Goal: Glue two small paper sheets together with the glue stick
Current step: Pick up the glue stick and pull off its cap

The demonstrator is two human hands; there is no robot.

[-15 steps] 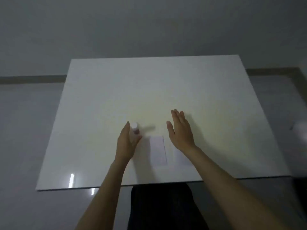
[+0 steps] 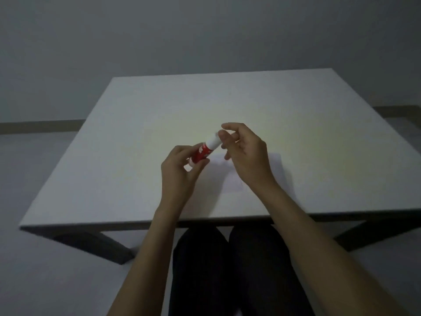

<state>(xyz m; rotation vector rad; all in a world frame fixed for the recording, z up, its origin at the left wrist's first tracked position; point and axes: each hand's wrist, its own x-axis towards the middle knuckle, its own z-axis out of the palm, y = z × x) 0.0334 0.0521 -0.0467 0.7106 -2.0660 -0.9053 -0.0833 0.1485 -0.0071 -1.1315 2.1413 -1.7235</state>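
A red and white glue stick (image 2: 205, 150) is held tilted above the white table (image 2: 114, 156). My left hand (image 2: 180, 169) grips its red lower body. My right hand (image 2: 245, 153) has its fingertips on the white cap end. Two small white paper sheets lie flat on the table under my hands: one (image 2: 232, 179) shows between my wrists, the other (image 2: 276, 159) pokes out to the right of my right hand. Both sheets are partly hidden by my hands.
The table's near edge runs just above my lap, with dark table legs (image 2: 95, 245) below it. A grey wall rises behind the table and grey floor lies on both sides.
My left hand has lifted the glue stick off the table. My right hand has risen from flat above the paper and come onto the cap end. The view has also shifted.
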